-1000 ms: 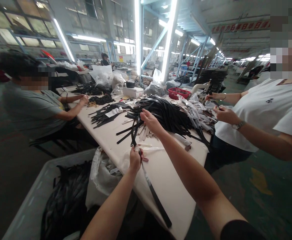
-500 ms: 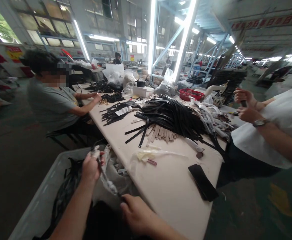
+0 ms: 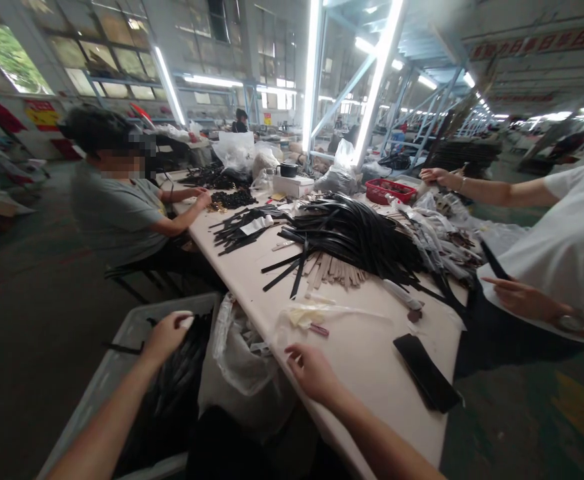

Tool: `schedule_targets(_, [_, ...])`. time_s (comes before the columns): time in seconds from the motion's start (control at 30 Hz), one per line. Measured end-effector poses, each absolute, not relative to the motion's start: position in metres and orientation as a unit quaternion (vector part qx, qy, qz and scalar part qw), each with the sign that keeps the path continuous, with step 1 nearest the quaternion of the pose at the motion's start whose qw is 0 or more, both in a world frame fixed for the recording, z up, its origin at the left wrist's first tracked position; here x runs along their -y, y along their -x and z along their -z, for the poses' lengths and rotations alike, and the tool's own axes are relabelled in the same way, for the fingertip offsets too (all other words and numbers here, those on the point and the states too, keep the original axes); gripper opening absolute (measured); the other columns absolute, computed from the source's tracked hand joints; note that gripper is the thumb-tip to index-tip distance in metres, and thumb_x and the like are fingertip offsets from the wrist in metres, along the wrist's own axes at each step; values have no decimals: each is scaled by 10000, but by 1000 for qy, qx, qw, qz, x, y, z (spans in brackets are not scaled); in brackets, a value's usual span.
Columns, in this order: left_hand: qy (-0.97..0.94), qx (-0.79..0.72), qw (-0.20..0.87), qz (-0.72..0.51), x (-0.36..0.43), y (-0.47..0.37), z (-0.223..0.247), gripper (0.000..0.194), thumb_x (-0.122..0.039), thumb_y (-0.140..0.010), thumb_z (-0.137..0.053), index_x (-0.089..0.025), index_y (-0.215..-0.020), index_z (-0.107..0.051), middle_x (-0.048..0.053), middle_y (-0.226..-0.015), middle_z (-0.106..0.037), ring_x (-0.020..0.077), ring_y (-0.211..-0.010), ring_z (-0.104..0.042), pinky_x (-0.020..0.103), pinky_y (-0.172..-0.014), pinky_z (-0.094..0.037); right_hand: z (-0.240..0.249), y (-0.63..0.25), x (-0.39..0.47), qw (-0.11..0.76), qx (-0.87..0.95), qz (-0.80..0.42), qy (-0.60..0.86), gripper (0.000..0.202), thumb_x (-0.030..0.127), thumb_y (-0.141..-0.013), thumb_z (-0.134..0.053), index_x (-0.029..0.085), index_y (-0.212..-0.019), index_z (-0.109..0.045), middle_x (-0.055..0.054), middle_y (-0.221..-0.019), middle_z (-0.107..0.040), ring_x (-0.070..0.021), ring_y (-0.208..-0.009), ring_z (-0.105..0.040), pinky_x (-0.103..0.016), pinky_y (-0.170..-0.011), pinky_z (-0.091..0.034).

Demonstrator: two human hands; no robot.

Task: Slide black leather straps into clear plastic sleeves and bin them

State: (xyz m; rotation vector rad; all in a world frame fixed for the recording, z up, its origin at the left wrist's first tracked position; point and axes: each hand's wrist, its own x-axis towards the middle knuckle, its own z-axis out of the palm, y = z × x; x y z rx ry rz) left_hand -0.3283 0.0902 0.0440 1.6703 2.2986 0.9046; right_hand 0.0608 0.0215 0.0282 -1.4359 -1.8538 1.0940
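A: Quick Q: where're the black strips [image 3: 179, 400] rel. to the L hand [image 3: 167, 337]?

B: Directly below it, heaped in the plastic bin [image 3: 106, 380]. One strip end [image 3: 121, 348] pokes out L of the wrist, near the bin's side.

A: And the R hand [image 3: 315, 373]?

B: Well apart from the L, over the near edge of the table [image 3: 372, 400]. Fingers loosely bent, w/ a gap btwn thumb & index. White sack [image 3: 245, 367] stands btwn the two hands, pale scraps in its mouth.

A: L hand gripping anything?

B: Fingers curled, white bit [image 3: 186, 321] at the tips. Can't tell if it's a scrap or a finger wrap, nor if the hand has hold of that strip end: palm's turned away, wrist's in the way.

A: Strips on the table?

B: Yep, big black pile [image 3: 357, 230], well beyond the R hand, w/ pale strips [image 3: 337, 270] under its near side. Small reddish item [image 3: 319, 329] lies just past the R fingertips; too small to ID.

A: What's cut off?

B: Bin's near end, by the bottom edge; L forearm covers part too. White-shirted co-worker [image 3: 557, 253] is cropped at R edge, black strip [image 3: 495, 260] by one hand. Sack's base is lost in shadow.
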Motion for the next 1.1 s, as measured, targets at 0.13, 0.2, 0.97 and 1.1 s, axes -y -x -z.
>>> schedule_targets(0.13, [-726, -580, 175, -327, -65, 207, 0, 305, -360, -871, -566, -225, -1123, -671, 85, -1112, -705, 252, -1066, -640, 363, -960, -484, -20, -117, -86, 349, 639, -305, 613, 250, 237, -881, -547, 163, -1039, -726, -77, -893, -748, -195, -737, -678, -297, -732, -511])
schedule_targets(0.2, [-731, -579, 160, -323, -60, 160, 13, 325, -287, -844, -601, -194, -1151, -653, 114, -1137, -680, 276, -1099, -614, 401, -980, -466, -15, -135, -107, 350, 633, -283, 630, 242, 228, -879, -548, 166, -1035, -721, -68, -876, -743, -195, -743, -676, -290, -734, -507])
schedule_targets(0.97, [-808, -577, -21, -119, -301, 189, -183, 220, -390, -826, -610, -226, -924, -718, 80, -874, -728, 279, -913, -649, 351, -890, -396, -16, -189, -168, 374, 556, -342, 659, 336, 298, -889, -502, 146, -654, -687, -56, -589, -679, -149, -544, -600, -228, -564, -399])
schedule_targets(1.1, [-793, -563, -106, -207, -306, 136, -159, 351, -198, -717, -658, -157, -1065, -677, 197, -1256, -633, 372, -1258, -493, 486, -1078, -290, 7, -151, -130, 434, 425, -518, 602, 357, 398, -864, -498, 124, -734, -687, -40, -581, -665, -102, -379, -473, -213, -424, -332])
